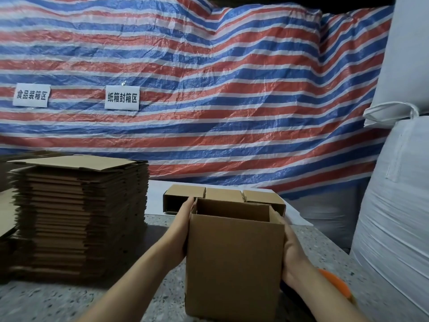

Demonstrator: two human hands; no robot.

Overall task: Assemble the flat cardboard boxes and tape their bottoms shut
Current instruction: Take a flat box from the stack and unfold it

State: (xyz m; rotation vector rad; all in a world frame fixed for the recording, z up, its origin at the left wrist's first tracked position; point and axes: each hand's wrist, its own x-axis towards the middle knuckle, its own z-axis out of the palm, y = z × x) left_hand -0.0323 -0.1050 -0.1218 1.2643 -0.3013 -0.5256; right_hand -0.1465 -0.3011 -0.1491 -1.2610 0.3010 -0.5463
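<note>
Erected cardboard box (234, 259) sits at 6 o'clock, open end up, held between both hands. Left hand (182, 225) lies flat along the left wall, fingers straight, pressing; right hand (291, 246) presses the right wall the same way, fingers mostly hidden behind the box. Stack of flat boxes (79, 214) at 9 o'clock on the bench (46, 300). Row of finished boxes (224, 196) at 12 o'clock, just beyond. Orange object (336, 283) at 4 o'clock, likely tape dispenser. Step: probably placing this box with the row; bottom not visible. Next: a fresh flat from the stack.
</note>
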